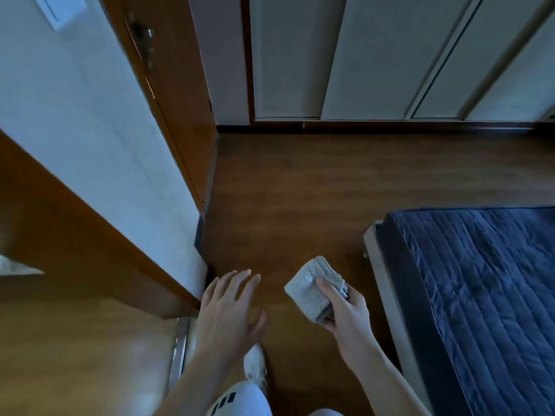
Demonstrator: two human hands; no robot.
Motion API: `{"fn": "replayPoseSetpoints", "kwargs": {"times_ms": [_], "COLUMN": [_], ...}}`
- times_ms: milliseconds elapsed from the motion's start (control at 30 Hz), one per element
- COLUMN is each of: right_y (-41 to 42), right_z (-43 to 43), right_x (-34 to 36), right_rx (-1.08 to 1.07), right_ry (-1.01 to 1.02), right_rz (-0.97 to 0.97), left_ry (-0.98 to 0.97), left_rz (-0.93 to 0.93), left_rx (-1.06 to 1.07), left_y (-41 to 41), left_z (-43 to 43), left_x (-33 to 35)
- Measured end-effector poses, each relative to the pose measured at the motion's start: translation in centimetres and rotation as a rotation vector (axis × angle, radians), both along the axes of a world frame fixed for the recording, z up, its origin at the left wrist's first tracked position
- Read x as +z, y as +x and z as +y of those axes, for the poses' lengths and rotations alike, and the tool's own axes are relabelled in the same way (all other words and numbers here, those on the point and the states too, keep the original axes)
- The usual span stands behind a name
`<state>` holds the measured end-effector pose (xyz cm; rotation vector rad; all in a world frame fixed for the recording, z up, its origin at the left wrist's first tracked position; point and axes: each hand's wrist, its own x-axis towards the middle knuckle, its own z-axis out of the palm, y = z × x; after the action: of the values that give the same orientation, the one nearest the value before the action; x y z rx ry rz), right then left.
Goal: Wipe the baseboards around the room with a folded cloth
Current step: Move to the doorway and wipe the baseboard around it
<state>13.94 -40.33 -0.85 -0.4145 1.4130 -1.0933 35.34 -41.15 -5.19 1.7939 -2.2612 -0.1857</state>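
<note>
My right hand (345,313) grips a folded white cloth (309,291) above the wooden floor, thumb on top and fingers underneath. My left hand (231,307) hovers open beside it, fingers spread, close to the wall's corner. A dark baseboard (375,126) runs along the foot of the far wall under white closet doors. Another short dark strip of baseboard (198,235) shows at the foot of the white wall on the left. Neither hand touches a baseboard.
A bed with a dark blue quilted cover (480,283) fills the right side, its pale frame (378,283) near my right hand. A brown door frame (90,229) and white wall (90,130) stand left. My white shoe (255,366) is on the wood floor (300,190).
</note>
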Motion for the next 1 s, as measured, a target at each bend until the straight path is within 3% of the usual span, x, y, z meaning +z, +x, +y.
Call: {"fn": "replayPoseSetpoints", "kwargs": {"times_ms": [467, 767, 1000], "right_y": [4.1, -0.3, -6.3], "right_z": [-21.3, -37.4, -52.2], "right_x": [0.7, -0.8, 0.8], "right_rx": [-0.018, 0.034, 0.131], "right_ry": [-0.031, -0.062, -0.116], "right_rz": [-0.007, -0.024, 0.023], "left_ry": [-0.001, -0.052, -0.085], "left_rz": [-0.01, -0.035, 0.045], "left_rx": [-0.018, 0.071, 0.154], "left_y": [2.3, -1.6, -6.6], "left_z": [-20.9, -37.0, -50.2], "left_x": [-0.3, -0.4, 0.9]}}
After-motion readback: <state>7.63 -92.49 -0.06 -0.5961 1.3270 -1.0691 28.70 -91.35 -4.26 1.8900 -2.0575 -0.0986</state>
